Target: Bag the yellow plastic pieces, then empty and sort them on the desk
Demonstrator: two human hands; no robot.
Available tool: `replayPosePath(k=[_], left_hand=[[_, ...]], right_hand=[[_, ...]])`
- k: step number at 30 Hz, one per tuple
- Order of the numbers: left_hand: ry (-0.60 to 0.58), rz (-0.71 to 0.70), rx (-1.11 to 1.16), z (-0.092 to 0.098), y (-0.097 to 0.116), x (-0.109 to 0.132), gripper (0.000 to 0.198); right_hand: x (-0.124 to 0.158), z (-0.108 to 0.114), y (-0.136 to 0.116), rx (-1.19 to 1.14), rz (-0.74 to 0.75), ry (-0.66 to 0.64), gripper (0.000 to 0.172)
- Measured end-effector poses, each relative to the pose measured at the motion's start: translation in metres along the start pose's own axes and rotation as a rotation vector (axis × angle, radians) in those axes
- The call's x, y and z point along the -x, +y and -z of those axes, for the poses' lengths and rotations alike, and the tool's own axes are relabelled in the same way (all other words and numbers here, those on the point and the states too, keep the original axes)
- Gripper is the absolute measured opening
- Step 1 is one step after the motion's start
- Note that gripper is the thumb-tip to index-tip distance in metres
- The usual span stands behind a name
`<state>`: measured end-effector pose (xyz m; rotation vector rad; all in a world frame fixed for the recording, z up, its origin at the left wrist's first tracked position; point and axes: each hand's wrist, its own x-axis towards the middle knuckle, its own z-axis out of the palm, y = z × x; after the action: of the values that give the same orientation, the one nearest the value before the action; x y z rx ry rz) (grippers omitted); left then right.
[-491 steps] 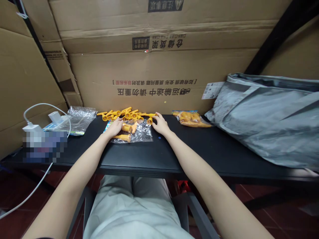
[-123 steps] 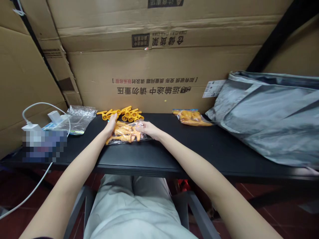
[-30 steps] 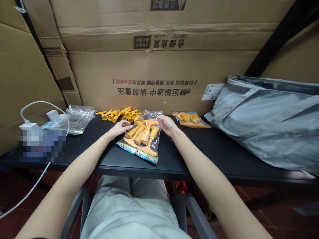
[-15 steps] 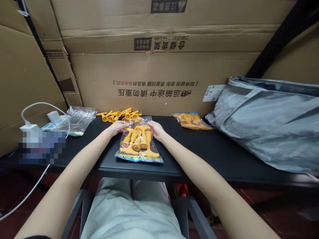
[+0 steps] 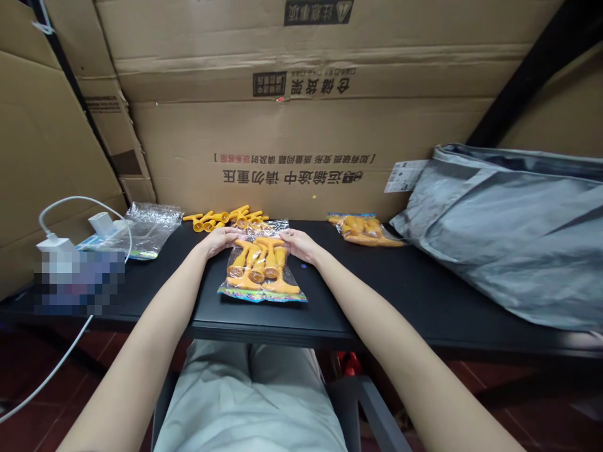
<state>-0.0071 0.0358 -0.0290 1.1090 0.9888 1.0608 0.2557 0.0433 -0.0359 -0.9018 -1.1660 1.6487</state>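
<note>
Filled bag (image 5: 257, 282) is front and centre over the black table (image 5: 377, 289), between the two hands and mostly on the wearer's side of them. Left hand (image 5: 222, 242) has its fingers closed on the left side of the film near the far end; right hand (image 5: 301, 245) matches it on the right side. Both grips look like light pinches on film, not on the yellow pieces (image 5: 271, 260) inside.

Key relation: long axis looks to run front to back, roughly square to the table edge — printed strip (image 5: 261, 297) at the near end, bare film (image 5: 279, 226) at the far end. So the weight lies on the wearer's side of the grip, and neither hand is clearly nearer; they straddle the bag about evenly.

Far end is poor to read: clear film runs into the loose pile (image 5: 207, 220) behind it, so I can't tell if that mouth is sealed or gaping. Can't tell either whether the bag rests flat or is slightly lifted.

Around it: loose pile beyond the left hand, second bag (image 5: 365, 230) of yellow pieces well off to the right, clear packaging (image 5: 162, 229) out left — none of these gripped.
</note>
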Motion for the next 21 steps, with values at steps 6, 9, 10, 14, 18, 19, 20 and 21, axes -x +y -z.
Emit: replayPosePath(k=[6, 9, 10, 14, 18, 19, 20, 21], left_hand=[[-0.059, -0.026, -0.062, 0.0017, -0.0008, 0.0032, 0.035], [-0.076, -0.013, -0.096, 0.0033, 0.0008, 0.0053, 0.040], [-0.085, -0.009, -0.102, 0.0038, 0.0015, 0.0062, 0.041], [-0.088, 0.019, -0.118, 0.0041, 0.0044, 0.0092, 0.041], [-0.043, 0.030, -0.154, 0.0024, 0.0057, 0.0100, 0.031], [-0.033, 0.027, -0.166, 0.0020, 0.0057, 0.0099, 0.028], [-0.023, 0.025, -0.177, 0.0015, 0.0056, 0.0098, 0.025], [-0.013, 0.024, -0.186, 0.0011, 0.0054, 0.0095, 0.022]], right_hand=[[0.0068, 0.0087, -0.0043, 0.041, -0.039, -0.090, 0.015], [0.0078, 0.0108, -0.0054, 0.064, -0.040, -0.096, 0.017], [0.0079, 0.0110, -0.0056, 0.072, -0.041, -0.094, 0.017], [0.0075, 0.0102, -0.0059, 0.081, -0.051, -0.081, 0.019], [0.0069, 0.0092, -0.0054, 0.073, -0.028, -0.079, 0.014], [0.0069, 0.0089, -0.0051, 0.076, -0.024, -0.075, 0.013], [0.0069, 0.0087, -0.0050, 0.079, -0.022, -0.068, 0.013], [0.0069, 0.0084, -0.0048, 0.081, -0.020, -0.059, 0.013]])
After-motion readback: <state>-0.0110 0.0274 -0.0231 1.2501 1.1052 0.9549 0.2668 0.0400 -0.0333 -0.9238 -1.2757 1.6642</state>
